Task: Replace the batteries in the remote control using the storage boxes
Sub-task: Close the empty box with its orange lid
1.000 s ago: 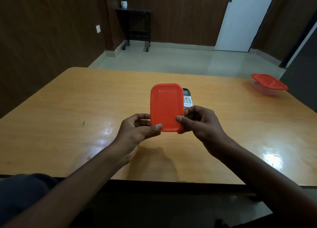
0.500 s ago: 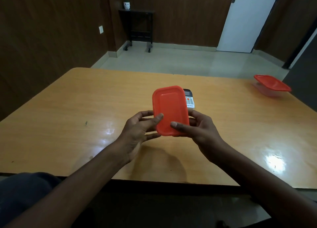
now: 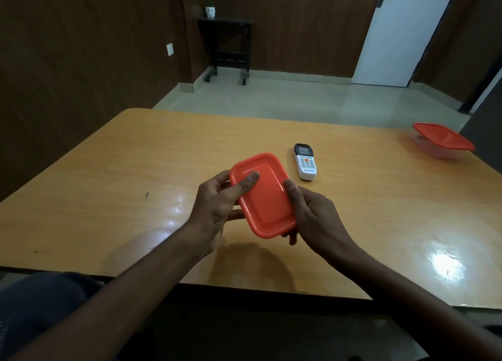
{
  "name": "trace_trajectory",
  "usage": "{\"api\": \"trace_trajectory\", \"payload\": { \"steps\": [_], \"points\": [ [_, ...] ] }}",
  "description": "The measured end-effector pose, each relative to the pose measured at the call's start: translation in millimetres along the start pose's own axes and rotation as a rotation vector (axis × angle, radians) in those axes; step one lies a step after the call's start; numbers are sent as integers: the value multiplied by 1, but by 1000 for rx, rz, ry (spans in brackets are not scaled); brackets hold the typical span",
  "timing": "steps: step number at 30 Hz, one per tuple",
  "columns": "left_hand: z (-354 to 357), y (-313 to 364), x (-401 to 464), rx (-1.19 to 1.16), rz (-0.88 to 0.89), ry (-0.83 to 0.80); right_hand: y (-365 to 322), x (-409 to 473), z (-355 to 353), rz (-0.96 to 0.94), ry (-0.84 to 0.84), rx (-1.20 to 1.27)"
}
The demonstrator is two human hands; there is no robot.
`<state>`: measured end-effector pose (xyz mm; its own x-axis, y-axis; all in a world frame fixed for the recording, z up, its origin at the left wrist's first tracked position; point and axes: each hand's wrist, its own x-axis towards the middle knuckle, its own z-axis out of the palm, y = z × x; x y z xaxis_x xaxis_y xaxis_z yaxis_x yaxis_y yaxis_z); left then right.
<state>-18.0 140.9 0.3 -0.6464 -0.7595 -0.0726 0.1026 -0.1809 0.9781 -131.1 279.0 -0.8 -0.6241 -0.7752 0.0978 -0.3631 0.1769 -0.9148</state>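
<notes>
The orange-lidded storage box (image 3: 262, 197) was held above the near-centre of the desk (image 3: 114, 186), lid facing up and tilted toward the camera, its long axis running from upper left to lower right. The left hand (image 3: 217, 211) gripped the box's left edge, thumb pressed flat on the lid's top surface and fingers (image 3: 221, 180) curled under the far left corner. The right hand (image 3: 312, 219) clasped the right edge, thumb lying along the lid's rim and the remaining fingers wrapped beneath the near end; the body of the box under the lid was mostly hidden by both hands. The remote control (image 3: 305, 161) lay flat on the desk just beyond and to the right of the box, buttons up, dark display end pointing away, not touched by either hand. A second storage box (image 3: 441, 142), clear with an orange lid set askew on top, sat well apart at the far right edge of the desk. Nothing lay between the held box and the remote. A small dark mark (image 3: 147, 194) showed on the desk surface to the left. Beyond the desk: tiled floor, a dark side table (image 3: 225, 45) on casters carrying a small white pot (image 3: 210, 11), and a white door (image 3: 402, 31).
</notes>
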Motion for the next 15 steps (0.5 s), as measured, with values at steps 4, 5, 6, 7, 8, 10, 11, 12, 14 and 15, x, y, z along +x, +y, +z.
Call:
{"api": "trace_trajectory", "payload": {
  "steps": [4, 5, 6, 7, 8, 10, 11, 12, 14, 15],
  "points": [
    [-4, -5, -4, 36, 31, 60, 6, 0, 16, -31, 78, -117],
    [-8, -5, -3, 27, 19, 81, 6, 0, 19, -46, 73, -129],
    [-13, -4, -3, 19, -2, 98, 4, 1, 21, -65, 59, -136],
    [-19, -3, -3, 19, -24, 110, 3, 2, 22, -86, 41, -147],
    [-25, -2, -2, 31, -46, 117, 2, 3, 22, -98, 18, -159],
    [-37, 1, -3, 78, -102, 121, -1, 7, 23, -56, -45, -155],
    [-44, 2, -3, 105, -134, 121, -2, 9, 26, -21, -78, -133],
    [-52, 4, -4, 124, -162, 124, -4, 11, 30, 12, -102, -106],
    [-72, 7, -4, 169, -169, 158, -12, 16, 44, 71, -116, -42],
    [-86, 9, -3, 259, -131, 196, -16, 20, 52, 95, -114, -7]
  ]
}}
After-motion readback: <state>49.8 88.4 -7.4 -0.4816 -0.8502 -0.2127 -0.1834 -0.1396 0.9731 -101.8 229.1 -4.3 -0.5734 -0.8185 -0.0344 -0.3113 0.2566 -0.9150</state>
